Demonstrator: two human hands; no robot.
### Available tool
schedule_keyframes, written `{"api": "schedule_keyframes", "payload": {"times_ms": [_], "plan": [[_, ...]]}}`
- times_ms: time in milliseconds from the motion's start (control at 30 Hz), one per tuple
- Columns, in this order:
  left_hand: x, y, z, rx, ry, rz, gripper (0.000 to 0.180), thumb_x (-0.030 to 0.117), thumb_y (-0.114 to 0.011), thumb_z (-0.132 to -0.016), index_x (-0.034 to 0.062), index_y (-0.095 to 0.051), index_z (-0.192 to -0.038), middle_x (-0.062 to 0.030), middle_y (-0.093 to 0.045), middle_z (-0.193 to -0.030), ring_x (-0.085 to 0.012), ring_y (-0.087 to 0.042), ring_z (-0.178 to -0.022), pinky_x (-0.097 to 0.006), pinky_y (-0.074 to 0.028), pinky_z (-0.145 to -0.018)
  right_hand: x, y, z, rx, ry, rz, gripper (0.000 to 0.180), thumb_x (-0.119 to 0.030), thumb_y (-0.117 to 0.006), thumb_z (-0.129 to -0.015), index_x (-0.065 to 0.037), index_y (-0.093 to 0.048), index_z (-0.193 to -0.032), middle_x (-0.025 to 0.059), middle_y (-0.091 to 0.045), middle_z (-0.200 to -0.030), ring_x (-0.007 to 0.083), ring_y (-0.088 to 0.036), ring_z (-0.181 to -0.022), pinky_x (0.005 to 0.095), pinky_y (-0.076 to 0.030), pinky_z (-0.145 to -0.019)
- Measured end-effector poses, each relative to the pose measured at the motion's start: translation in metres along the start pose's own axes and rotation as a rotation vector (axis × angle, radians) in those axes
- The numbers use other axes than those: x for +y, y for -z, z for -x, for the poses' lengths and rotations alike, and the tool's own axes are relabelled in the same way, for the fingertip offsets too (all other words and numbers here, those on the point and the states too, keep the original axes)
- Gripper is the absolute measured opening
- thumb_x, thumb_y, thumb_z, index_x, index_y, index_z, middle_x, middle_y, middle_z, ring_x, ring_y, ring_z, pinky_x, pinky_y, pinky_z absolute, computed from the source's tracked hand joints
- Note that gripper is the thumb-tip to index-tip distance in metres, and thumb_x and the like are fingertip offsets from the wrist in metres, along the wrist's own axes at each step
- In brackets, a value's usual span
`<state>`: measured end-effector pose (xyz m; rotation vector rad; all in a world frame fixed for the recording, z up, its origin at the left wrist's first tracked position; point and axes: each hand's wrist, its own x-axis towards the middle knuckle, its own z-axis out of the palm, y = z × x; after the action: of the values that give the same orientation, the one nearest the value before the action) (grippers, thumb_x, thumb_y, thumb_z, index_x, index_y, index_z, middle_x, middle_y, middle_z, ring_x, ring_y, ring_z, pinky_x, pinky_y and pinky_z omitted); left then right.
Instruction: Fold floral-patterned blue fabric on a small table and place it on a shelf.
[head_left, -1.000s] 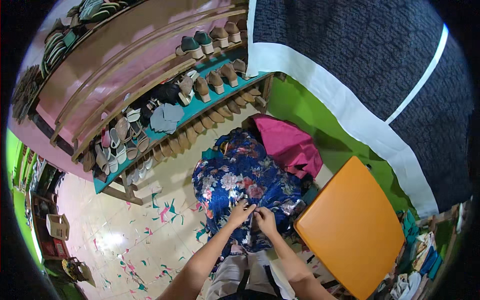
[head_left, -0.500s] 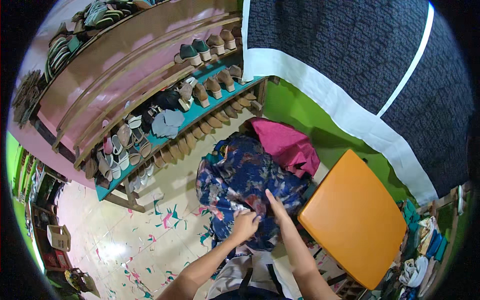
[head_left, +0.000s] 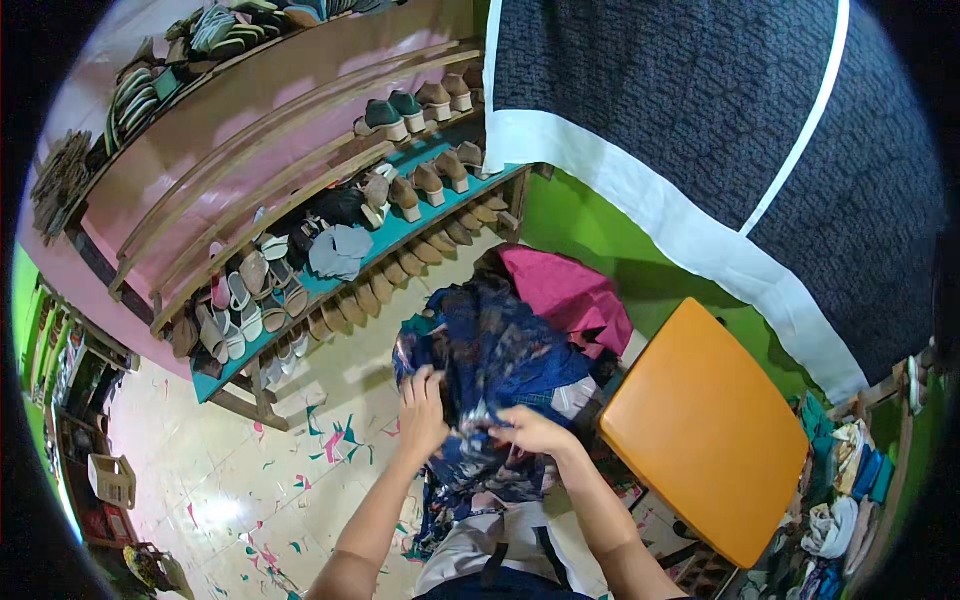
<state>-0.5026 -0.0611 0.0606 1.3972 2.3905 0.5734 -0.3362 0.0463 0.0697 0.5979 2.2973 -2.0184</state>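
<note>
A dark blue floral cloth (head_left: 470, 330) lies bunched in a heap in front of me, partly smeared by motion. My left hand (head_left: 424, 412) is closed on its left side, fingers curled over the fabric. On the right, my right hand (head_left: 532, 432) pinches the cloth's near part, with its fingers pointing left. A bright pink cloth (head_left: 565, 285) sits behind the heap, touching it. Beside my right hand, a pale patch of fabric (head_left: 575, 398) shows at the heap's edge.
An orange stool top (head_left: 705, 430) stands close on the right. A teal shelf (head_left: 385, 235) with several shoes runs along the left wall. Fabric scraps (head_left: 340, 438) litter the tiled floor. Folded clothes (head_left: 835, 520) are piled at far right; a dark curtain (head_left: 650, 120) hangs behind.
My left hand has moved left and up, and my right hand has dropped slightly and turned inward. The floral cloth has shifted left, uncovering pale fabric on its right.
</note>
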Motion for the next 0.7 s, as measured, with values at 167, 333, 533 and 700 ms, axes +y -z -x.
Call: {"api": "schedule_keyframes", "payload": {"times_ms": [167, 333, 533, 700], "plan": [[-0.022, -0.012, -0.004, -0.232, -0.621, -0.243, 0.051, 0.010, -0.060, -0.066, 0.0164, -0.050, -0.116, -0.0014, -0.049, -0.121, -0.0260, -0.035, -0.121, -0.051, -0.014, -0.102, -0.003, -0.001, 0.019, -0.207, 0.037, 0.007, 0.024, -0.018, -0.054, -0.084, 0.002, -0.054, -0.098, 0.0067, -0.059, -0.080, 0.0113, -0.056, -0.058, 0.0275, -0.051, -0.051], [0.001, -0.033, 0.021, -0.472, -0.412, -0.161, 0.047, 0.003, -0.056, -0.060, 0.0057, -0.056, -0.108, -0.0097, -0.054, -0.113, -0.0165, -0.039, -0.118, -0.046, -0.007, -0.105, 0.065, 0.017, 0.049, 0.440, -0.215, -0.308, 0.047, -0.036, -0.052, -0.084, 0.004, -0.054, -0.109, 0.0060, -0.058, -0.101, 0.0117, -0.049, -0.096, 0.0238, -0.037, -0.084], [0.040, -0.043, 0.049, -0.442, -0.860, 0.112, 0.045, 0.005, -0.056, -0.064, 0.0108, -0.056, -0.108, -0.0062, -0.055, -0.114, -0.0184, -0.042, -0.116, -0.048, -0.019, -0.103, 0.109, -0.010, 0.042, 0.435, -0.499, -0.506, 0.092, -0.072, -0.039, -0.071, -0.001, -0.031, -0.130, 0.0160, -0.027, -0.136, 0.0270, -0.023, -0.126, 0.0406, -0.017, -0.101], [0.054, -0.024, 0.071, -0.410, -0.923, 0.285, 0.044, 0.004, -0.056, -0.065, 0.0124, -0.056, -0.108, -0.0071, -0.055, -0.113, -0.0203, -0.041, -0.117, -0.046, -0.023, -0.102, 0.068, -0.021, 0.031, 0.272, -0.389, -0.658, 0.028, -0.031, -0.063, -0.072, -0.008, -0.058, -0.086, -0.0003, -0.057, -0.076, 0.0100, -0.050, -0.062, 0.0231, -0.040, -0.057]]}}
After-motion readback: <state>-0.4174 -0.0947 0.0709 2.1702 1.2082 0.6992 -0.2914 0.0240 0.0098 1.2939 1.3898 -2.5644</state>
